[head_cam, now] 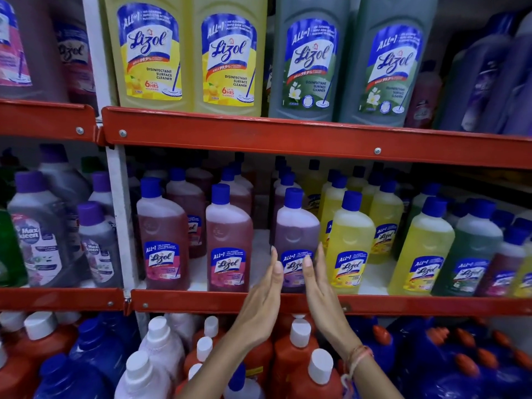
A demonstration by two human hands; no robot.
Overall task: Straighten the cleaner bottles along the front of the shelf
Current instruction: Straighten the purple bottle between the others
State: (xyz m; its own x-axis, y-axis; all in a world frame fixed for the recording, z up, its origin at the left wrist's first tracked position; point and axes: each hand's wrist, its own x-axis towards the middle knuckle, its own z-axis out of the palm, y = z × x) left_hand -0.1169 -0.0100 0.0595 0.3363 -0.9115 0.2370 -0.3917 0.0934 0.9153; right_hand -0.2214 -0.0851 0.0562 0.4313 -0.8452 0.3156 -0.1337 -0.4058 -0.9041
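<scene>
Two flat hands flank the purple cleaner bottle (296,240) at the middle shelf's near edge — left hand (263,295) and right hand (318,289), fingers straight and together, palms facing; whether they touch it is unclear. Pink bottle (229,243) stands left, yellow bottle (349,246) right; red shelf rail (201,300) runs below.

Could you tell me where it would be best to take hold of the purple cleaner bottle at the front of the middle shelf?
Probably the flat lower sides, level with the label, reaching in from the front. The purple bottle stands upright, with gaps on both sides. The left hand and right hand already flank it, palms inward.
</scene>
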